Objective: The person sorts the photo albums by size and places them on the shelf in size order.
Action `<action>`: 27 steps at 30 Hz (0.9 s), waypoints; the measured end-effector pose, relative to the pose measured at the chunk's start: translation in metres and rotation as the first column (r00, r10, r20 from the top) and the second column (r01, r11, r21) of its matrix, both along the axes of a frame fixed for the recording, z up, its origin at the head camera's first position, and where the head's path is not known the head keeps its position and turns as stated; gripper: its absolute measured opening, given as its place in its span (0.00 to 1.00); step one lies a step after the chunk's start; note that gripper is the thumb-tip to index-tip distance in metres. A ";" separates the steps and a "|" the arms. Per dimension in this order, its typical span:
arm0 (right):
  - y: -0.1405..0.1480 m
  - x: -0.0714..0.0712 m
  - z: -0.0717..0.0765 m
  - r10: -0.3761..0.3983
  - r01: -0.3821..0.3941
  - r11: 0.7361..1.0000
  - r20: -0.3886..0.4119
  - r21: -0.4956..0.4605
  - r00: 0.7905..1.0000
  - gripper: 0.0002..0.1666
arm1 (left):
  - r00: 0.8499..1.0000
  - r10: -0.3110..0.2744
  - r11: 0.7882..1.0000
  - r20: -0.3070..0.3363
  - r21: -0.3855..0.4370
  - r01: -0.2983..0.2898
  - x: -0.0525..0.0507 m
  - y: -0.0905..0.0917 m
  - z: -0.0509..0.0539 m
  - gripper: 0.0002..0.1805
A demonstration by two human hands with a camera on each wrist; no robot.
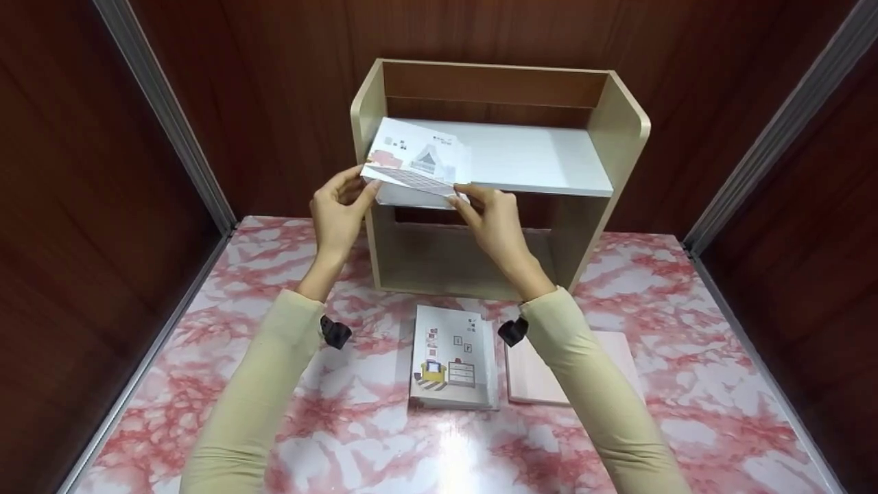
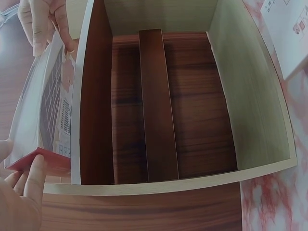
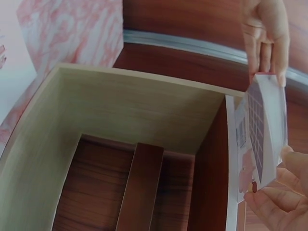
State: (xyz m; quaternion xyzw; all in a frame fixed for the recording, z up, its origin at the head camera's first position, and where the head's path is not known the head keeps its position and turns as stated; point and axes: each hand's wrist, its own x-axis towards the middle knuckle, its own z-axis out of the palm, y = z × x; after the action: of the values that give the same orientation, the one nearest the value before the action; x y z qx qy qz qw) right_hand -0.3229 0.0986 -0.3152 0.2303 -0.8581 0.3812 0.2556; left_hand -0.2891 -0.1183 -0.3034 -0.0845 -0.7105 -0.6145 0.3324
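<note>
Dark wood panels [image 1: 274, 103] back a shelf unit [image 1: 625, 134]; left hand [image 1: 339, 206] and right hand [image 1: 499, 223] pinch an illustrated book [image 1: 425, 154], fingers [image 2: 34, 175] nearly closed, at the white board's [image 1: 542, 158] left end. One slackened pinch could tip it off.

Got 1 shelf [image 1: 535, 154], 2 hands [image 1: 339, 209], 3 lots of books [image 1: 418, 151]: 1 at the shelf, 2 in front.

Light's decent overall, but there's a blown-out glare patch on the near tabletop [image 1: 455, 449]. Lower part of the shelf unit [image 1: 621, 140] is pretty shadowy. Wrist views look kinda hazy, with bowed edges.
</note>
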 end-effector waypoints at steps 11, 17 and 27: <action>0.000 -0.002 0.000 -0.007 0.008 1.000 0.013 -0.007 1.000 0.19 | 1.000 -0.010 1.000 0.005 0.027 0.010 -0.002 0.000 0.002 0.19; -0.001 -0.003 0.001 0.000 0.000 1.000 0.020 -0.002 1.000 0.20 | 1.000 0.002 1.000 -0.011 0.004 -0.002 -0.003 -0.002 0.004 0.18; -0.001 -0.005 0.002 -0.015 0.015 1.000 0.034 0.010 0.999 0.20 | 0.999 -0.016 1.000 -0.043 0.004 0.016 -0.007 -0.002 0.004 0.17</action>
State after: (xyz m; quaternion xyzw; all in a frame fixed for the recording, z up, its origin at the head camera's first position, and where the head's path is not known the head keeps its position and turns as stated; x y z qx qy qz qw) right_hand -0.3280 0.0974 -0.3128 0.2186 -0.8658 0.3790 0.2429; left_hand -0.2965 -0.1203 -0.2994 -0.1030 -0.7012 -0.6166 0.3429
